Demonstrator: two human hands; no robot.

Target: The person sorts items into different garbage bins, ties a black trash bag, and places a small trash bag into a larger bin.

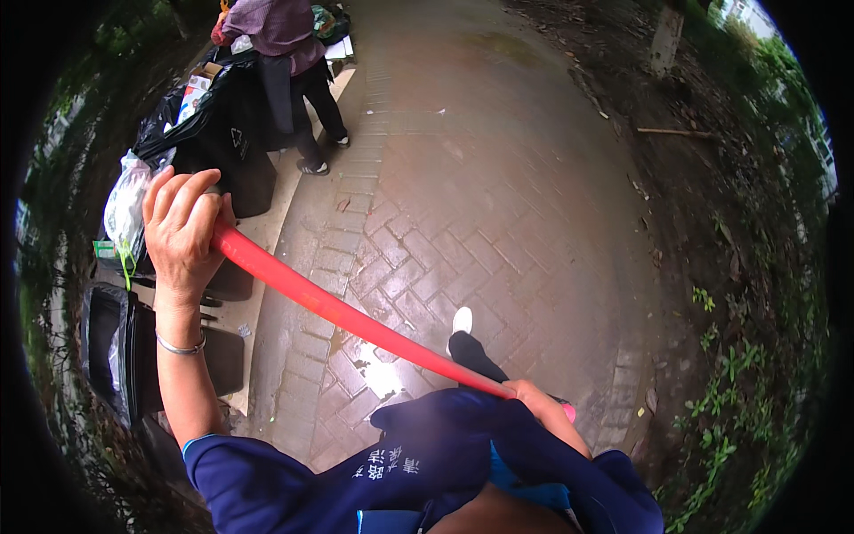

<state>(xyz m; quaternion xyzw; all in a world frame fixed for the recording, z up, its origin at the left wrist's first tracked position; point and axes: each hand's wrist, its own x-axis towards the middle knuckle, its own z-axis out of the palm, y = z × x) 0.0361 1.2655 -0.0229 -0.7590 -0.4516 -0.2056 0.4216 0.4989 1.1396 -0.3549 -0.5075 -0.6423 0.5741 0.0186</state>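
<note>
A long red pole (342,313) slants across in front of my body, and both hands are on it. My left hand (182,222), raised at the left, has its fingers wrapped round the pole's upper end. Lower down, close to my waist, my right hand (538,408) is closed round the other part of the pole. A short pinkish piece shows just past that hand; what lies beyond is hidden by my body. Behind my left hand hangs a white plastic bag (127,203) against the dark bins.
Black-lined bins (253,182) stand along the left, one lidless-looking bin (108,343) nearer me. A person in a purple top (283,40) stands at the far bins. Wet brick paving (498,231) runs ahead. At right, soil holds a stick (676,133), a tree trunk (665,43) and plants.
</note>
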